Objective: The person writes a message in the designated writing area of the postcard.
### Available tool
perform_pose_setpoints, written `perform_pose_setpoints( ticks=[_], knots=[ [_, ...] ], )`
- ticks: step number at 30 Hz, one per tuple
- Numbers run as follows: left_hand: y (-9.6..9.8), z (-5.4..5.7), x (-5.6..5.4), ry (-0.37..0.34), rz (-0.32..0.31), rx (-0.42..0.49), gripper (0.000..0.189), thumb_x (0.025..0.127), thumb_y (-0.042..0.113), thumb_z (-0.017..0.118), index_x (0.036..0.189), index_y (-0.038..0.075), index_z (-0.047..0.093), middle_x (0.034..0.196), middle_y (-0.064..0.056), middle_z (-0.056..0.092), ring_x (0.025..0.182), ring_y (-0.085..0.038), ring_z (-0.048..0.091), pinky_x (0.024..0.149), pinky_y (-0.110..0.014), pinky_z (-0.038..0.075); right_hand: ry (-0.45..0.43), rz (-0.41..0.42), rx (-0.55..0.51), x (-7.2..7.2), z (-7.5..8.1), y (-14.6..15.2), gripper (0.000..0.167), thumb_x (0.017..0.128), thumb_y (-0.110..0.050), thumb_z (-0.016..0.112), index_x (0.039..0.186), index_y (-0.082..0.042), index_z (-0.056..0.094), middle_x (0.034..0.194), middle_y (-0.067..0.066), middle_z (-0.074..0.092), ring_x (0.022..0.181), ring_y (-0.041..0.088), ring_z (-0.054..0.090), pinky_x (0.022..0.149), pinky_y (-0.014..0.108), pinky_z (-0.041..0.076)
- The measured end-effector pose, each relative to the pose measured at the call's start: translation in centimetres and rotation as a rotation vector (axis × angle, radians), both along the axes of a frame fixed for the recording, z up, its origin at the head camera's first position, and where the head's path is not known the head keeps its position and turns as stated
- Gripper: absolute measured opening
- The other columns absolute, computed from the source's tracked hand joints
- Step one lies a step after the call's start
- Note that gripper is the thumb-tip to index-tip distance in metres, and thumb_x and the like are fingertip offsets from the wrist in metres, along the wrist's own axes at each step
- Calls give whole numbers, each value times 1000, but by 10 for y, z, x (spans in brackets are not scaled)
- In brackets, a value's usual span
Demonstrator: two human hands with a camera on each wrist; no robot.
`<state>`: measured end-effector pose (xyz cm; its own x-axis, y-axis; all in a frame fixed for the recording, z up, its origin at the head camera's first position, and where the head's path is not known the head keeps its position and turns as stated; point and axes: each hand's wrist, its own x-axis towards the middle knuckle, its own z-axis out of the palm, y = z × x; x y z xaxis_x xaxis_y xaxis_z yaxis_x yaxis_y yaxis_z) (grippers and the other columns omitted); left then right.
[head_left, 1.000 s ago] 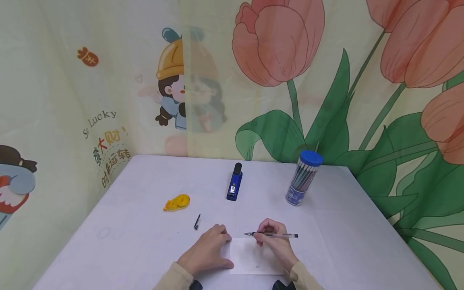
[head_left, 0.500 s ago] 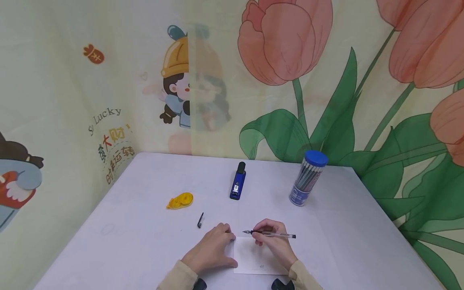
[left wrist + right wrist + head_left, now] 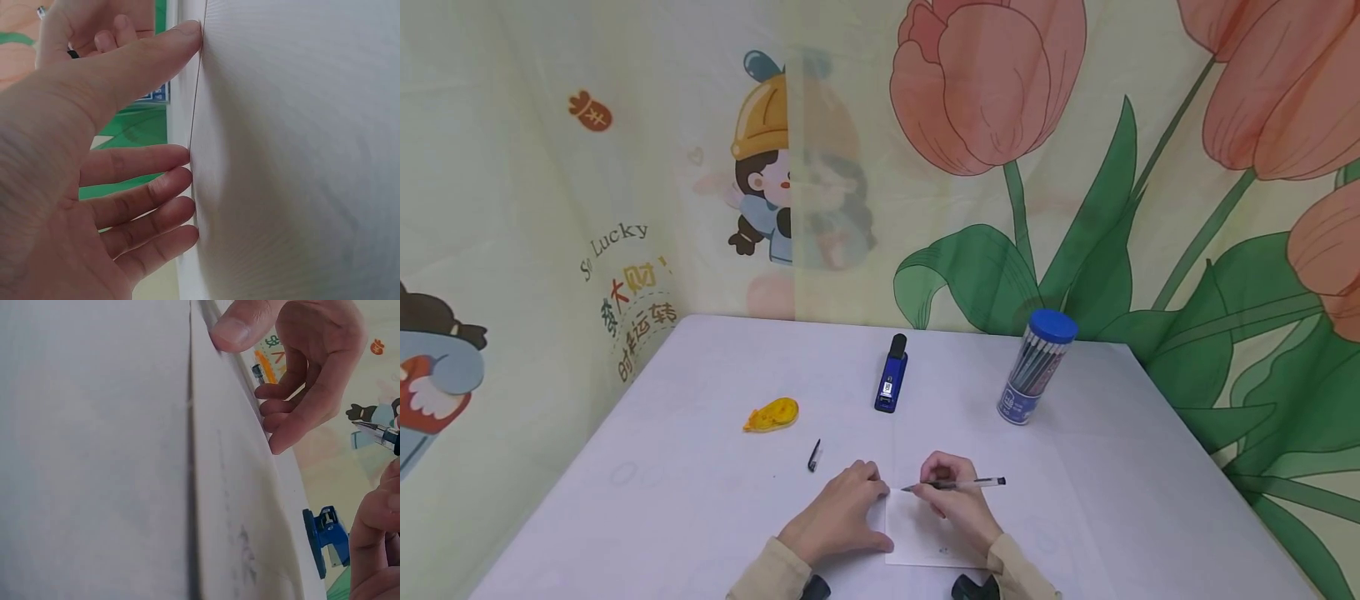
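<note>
In the head view a small sheet of white paper lies on the table near its front, with small faint marks low on it. My right hand pinches a gel pen over the paper's top left corner. The pen lies slanted low, its tip pointing left; whether the tip touches the paper I cannot tell. My left hand rests along the paper's left edge. In the left wrist view, the thumb and extended fingers touch the surface at that edge. The pen tip shows in the right wrist view.
A black pen cap and a yellow correction tape lie left of the paper. Farther back are a blue stapler and a tub of pencils with a blue lid. Printed curtains hang behind the white table.
The right hand has moved slightly left and the pen tip has dropped from above the paper's top edge to its top left corner. The left hand stays at the edge. The view shifted slightly.
</note>
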<state>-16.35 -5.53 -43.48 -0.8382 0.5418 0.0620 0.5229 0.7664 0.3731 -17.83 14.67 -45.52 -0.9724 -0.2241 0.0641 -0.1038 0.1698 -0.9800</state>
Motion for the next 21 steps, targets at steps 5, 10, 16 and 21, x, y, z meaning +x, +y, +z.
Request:
perform_pose_setpoints(
  ticks=[5, 10, 16, 21],
  knots=[
    [0, -1, 0, 18, -10, 2, 61, 62, 47, 86, 106, 7, 72, 93, 5, 54, 83, -8, 42, 73, -22, 43, 135, -3, 152, 3, 9, -5, 11, 72, 7, 72, 77, 3, 63, 70, 4, 63, 60, 3, 53, 58, 17, 45],
    [-1, -2, -1, 22, -11, 3, 61, 62, 47, 86, 106, 7, 72, 93, 6, 54, 82, -7, 42, 72, -21, 43, 127, 0, 151, 0, 2, -5, 12, 71, 6, 73, 74, 2, 62, 70, 7, 65, 56, 5, 55, 53, 18, 47],
    [-1, 0, 0, 14, -9, 5, 60, 62, 47, 86, 106, 7, 73, 93, 6, 54, 82, -8, 42, 71, -21, 42, 133, -13, 123, -2, -3, -7, 14, 69, 6, 72, 69, 0, 59, 70, 4, 65, 57, 7, 56, 53, 20, 48],
    [-1, 0, 0, 9, -8, 5, 60, 63, 47, 86, 106, 7, 72, 92, 6, 53, 82, -7, 41, 71, -21, 42, 155, -31, 159, -4, -6, -8, 16, 68, 7, 70, 66, -3, 56, 68, 2, 64, 60, 7, 56, 61, 19, 47]
  ],
)
